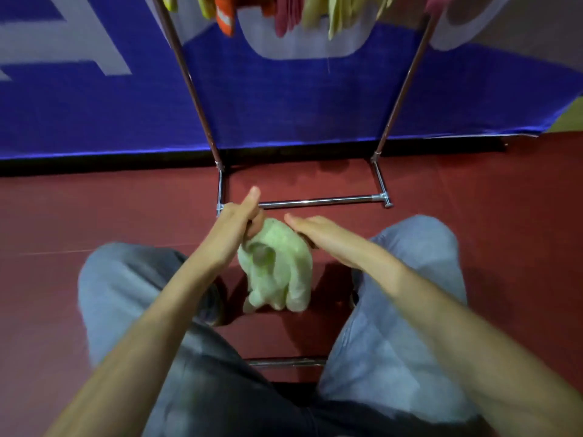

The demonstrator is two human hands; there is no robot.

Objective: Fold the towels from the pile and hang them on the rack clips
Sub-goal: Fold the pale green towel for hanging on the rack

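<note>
A crumpled pale green towel (277,266) hangs between my knees above the red floor. My left hand (239,219) grips its upper left corner, thumb sticking up. My right hand (315,231) holds the towel's upper right side, fingers curled under the cloth. The chrome rack (315,202) stands just ahead, its base bar right beyond my hands. Several towels hang from the rack's top: yellow (337,14), pink (287,17) and orange (225,17). The clips themselves are out of view.
A blue banner with large white letters (284,105) stands behind the rack. My legs in grey trousers (410,294) flank the towel. A second chrome bar (284,362) lies low between my knees. Red floor (94,209) spreads to both sides.
</note>
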